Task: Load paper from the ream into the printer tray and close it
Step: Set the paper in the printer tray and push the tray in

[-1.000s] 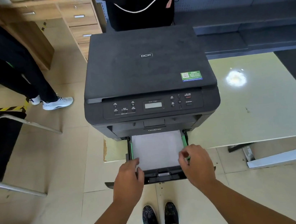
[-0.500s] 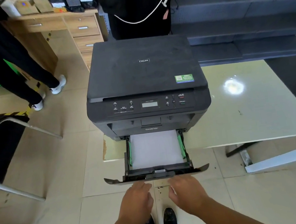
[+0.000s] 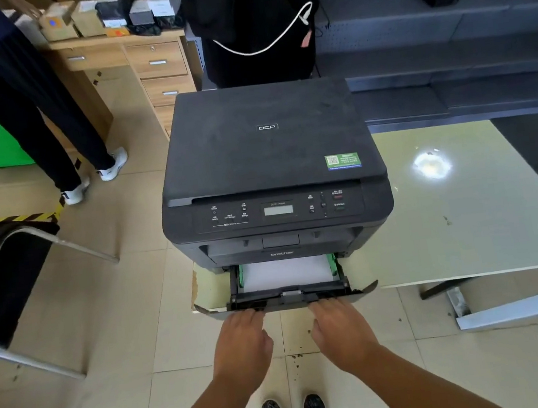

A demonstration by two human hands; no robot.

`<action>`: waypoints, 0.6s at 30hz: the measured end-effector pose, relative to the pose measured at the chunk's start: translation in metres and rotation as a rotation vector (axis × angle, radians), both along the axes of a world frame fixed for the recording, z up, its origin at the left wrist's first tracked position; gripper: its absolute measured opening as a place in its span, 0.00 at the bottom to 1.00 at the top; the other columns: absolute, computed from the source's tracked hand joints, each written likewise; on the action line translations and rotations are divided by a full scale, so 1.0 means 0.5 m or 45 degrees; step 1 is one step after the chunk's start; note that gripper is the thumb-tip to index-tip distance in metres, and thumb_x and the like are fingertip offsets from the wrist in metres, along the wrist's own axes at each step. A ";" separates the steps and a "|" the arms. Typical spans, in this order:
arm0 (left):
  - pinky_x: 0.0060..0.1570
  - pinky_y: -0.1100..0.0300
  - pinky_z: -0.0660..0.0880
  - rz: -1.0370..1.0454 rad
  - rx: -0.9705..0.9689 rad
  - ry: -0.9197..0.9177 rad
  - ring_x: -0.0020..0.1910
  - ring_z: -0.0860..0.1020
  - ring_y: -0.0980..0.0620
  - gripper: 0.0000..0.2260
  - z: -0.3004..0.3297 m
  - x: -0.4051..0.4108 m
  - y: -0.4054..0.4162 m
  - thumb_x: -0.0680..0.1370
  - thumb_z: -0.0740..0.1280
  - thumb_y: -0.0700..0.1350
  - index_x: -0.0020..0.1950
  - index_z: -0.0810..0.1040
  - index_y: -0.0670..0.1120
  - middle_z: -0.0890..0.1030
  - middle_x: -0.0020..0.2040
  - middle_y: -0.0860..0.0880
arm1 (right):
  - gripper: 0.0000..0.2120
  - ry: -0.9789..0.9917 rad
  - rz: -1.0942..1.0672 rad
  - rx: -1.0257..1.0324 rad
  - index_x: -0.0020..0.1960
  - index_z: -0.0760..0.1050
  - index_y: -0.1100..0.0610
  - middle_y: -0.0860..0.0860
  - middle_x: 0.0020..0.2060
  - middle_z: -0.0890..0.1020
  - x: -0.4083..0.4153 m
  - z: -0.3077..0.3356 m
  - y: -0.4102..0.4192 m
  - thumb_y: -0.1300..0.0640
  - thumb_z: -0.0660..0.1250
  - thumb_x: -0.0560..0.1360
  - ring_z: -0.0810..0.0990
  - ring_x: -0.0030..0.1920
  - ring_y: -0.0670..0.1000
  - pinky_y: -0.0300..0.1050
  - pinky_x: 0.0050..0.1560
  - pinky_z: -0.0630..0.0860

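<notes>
Beyond both hands stands the black printer (image 3: 271, 169) at the near edge of a pale bench (image 3: 467, 212). Its tray (image 3: 287, 299) juts partway out just ahead of the fingertips, with white paper (image 3: 285, 273) lying flat inside between green guides. The left hand (image 3: 243, 344) and right hand (image 3: 341, 333) sit side by side, apart, fingers extended and touching the tray's front lip, gripping nothing.
</notes>
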State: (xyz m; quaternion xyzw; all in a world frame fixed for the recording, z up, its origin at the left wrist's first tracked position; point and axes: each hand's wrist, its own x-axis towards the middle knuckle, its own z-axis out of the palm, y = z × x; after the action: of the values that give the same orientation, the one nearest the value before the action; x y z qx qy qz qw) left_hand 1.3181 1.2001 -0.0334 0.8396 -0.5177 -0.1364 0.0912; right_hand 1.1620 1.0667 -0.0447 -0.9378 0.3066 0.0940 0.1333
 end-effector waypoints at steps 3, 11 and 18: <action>0.64 0.55 0.73 0.032 0.030 -0.063 0.58 0.79 0.49 0.20 0.001 0.020 -0.038 0.72 0.69 0.45 0.64 0.77 0.45 0.82 0.58 0.49 | 0.18 -0.030 -0.048 -0.008 0.67 0.71 0.57 0.53 0.60 0.79 0.030 0.012 -0.037 0.57 0.58 0.78 0.75 0.61 0.54 0.49 0.69 0.68; 0.72 0.53 0.64 0.075 0.038 -0.023 0.68 0.71 0.46 0.23 0.016 0.068 -0.114 0.76 0.63 0.47 0.71 0.70 0.45 0.76 0.66 0.48 | 0.18 -0.046 -0.166 0.059 0.68 0.69 0.57 0.53 0.63 0.76 0.084 0.030 -0.103 0.57 0.58 0.79 0.73 0.63 0.53 0.47 0.66 0.70; 0.75 0.56 0.41 0.071 0.163 0.025 0.79 0.49 0.47 0.35 0.013 0.043 -0.111 0.77 0.57 0.56 0.79 0.48 0.44 0.53 0.80 0.45 | 0.27 -0.020 -0.134 -0.007 0.76 0.60 0.59 0.54 0.70 0.70 0.074 0.018 -0.099 0.55 0.59 0.78 0.66 0.71 0.55 0.49 0.76 0.61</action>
State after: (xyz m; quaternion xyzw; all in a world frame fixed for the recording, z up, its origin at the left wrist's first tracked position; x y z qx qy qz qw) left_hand 1.3394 1.1447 -0.0269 0.8564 -0.4836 -0.1750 0.0462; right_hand 1.1990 1.0170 -0.0354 -0.9214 0.3547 0.0785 0.1378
